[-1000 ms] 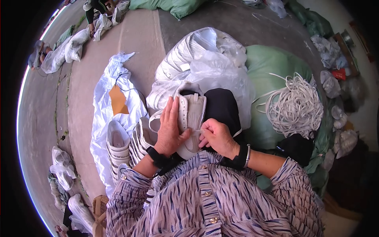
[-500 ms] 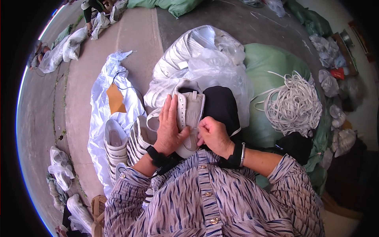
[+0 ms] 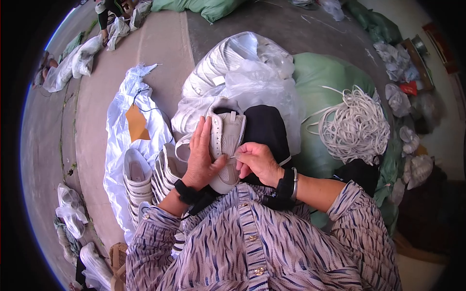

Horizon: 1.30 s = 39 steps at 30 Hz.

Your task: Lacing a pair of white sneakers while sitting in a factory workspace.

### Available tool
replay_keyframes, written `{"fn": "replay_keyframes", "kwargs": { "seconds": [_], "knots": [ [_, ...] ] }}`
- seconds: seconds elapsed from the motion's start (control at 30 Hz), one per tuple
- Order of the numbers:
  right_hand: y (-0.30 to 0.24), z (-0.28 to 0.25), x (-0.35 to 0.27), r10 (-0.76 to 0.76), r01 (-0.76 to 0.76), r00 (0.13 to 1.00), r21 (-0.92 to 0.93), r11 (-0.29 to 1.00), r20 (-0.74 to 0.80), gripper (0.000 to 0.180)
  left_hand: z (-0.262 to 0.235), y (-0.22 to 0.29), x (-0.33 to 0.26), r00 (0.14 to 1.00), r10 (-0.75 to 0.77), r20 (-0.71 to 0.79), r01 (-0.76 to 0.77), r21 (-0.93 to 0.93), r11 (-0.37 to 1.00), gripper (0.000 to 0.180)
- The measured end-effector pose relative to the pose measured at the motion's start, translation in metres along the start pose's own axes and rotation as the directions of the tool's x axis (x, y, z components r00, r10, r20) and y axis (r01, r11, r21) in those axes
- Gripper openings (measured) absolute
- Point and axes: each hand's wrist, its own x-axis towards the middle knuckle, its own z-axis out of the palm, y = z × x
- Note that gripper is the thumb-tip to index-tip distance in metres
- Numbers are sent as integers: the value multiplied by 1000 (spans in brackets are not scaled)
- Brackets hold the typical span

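A light beige sneaker (image 3: 234, 128) stands in front of me with its toe toward my body and a row of eyelets along its opening. Flat along its left side lie the outstretched fingers of my left hand (image 3: 200, 157), the thumb reaching across the upper. My right hand (image 3: 258, 162) is closed in a pinch at the sneaker's right side, near the lower eyelets. What its fingertips hold is too small to make out. A black rounded cloth-like thing (image 3: 266, 128) sits right behind that hand. To the right, a tangled heap of whitish shoelaces (image 3: 354, 127) rests on a green sack.
Stacked pale shoes (image 3: 138, 177) stand at left by a white plastic sheet (image 3: 119, 116) with an orange-brown tag (image 3: 137, 125). Beyond the sneaker is a clear bag (image 3: 262, 77) of pale material. A green sack (image 3: 320, 72) bulges at right; another person (image 3: 109, 17) is far left.
My right hand has shifted slightly and its fingers have turned and loosened somewhat, showing more of the thumb and forefinger. The left hand stays on the sneaker. The whole view has drifted a little.
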Motion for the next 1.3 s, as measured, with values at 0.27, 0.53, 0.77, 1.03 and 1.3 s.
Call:
{"fn": "replay_keyframes", "kwargs": {
  "seconds": [0.27,0.53,0.77,1.03,1.3],
  "knots": [
    [6,0,-12,-133,119,991,-266,957,-35,9,-1,6,0,1000,-11,26,11,24,1000,98],
    [4,-1,-9,-321,289,947,-426,857,-4,6,4,9,4,999,-37,10,36,78,996,100],
    [8,-3,-10,-337,278,940,-463,842,-49,5,4,12,7,997,-65,35,61,112,992,102],
    [9,-4,-14,-384,325,923,-476,817,-31,4,6,13,7,997,-60,50,50,176,983,106],
    [8,-1,-11,-342,264,937,-501,824,-70,4,9,6,3,999,-28,35,23,135,991,105]
  ]
}}
